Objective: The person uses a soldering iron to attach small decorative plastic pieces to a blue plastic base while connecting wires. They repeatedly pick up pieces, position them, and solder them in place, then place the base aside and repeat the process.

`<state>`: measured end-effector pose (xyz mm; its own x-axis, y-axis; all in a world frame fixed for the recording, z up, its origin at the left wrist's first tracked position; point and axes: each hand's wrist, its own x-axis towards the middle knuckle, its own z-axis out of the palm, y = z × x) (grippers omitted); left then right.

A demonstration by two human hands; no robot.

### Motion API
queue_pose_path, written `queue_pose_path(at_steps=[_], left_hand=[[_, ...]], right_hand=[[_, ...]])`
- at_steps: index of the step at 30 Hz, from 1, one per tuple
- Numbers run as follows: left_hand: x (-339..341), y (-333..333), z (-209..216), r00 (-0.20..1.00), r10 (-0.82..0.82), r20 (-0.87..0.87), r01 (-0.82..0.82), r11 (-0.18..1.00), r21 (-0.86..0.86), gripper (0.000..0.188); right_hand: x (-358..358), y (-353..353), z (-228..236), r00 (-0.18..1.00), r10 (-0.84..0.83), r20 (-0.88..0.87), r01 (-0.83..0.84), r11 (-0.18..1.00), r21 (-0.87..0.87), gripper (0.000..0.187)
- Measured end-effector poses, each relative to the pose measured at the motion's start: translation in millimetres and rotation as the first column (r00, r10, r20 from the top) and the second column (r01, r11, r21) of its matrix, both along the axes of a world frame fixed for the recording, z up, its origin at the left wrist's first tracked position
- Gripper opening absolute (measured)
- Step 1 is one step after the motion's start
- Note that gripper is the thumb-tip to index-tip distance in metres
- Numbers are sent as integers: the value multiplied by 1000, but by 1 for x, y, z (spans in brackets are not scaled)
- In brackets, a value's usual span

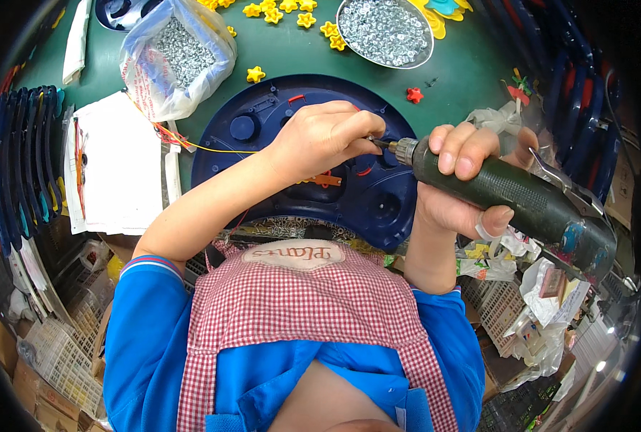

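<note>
A dark green electric screwdriver [529, 194] lies nearly level in my right hand [464, 165], whose fingers wrap round its body. The bit points left. At the bit's tip, the thumb and fingers of my left hand [331, 137] are pinched together on something too small to make out. Under both hands sits a dark blue curved plastic shell [223, 162] with round posts and holes. An orange-brown strip [326, 180] and small red parts are in the shell; the left hand and forearm hide part of it. A yellow wire [216, 150] runs in from the left.
A bag [184, 61] and a metal bowl [385, 32] of small shiny pieces stand at the back. Yellow stars [306, 19] and a red star [414, 95] lie on the green table [292, 54]. White sheets [119, 162] lie left; blue shells [25, 158] stack at both sides.
</note>
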<state>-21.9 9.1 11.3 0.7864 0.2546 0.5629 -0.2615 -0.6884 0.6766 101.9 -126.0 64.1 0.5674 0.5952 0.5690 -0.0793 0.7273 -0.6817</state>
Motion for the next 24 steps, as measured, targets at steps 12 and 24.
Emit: queue_pose_path(at_steps=[12,24], left_hand=[[27,7,29,993,75,-96,-60,987,152,37],[117,68,-29,875,420,-241,-233,801,551,15]], right_hand=[[3,-1,-2,965,-248,-82,244,968,-52,82],[4,-2,-8,940,-335,63,340,922,-182,87]])
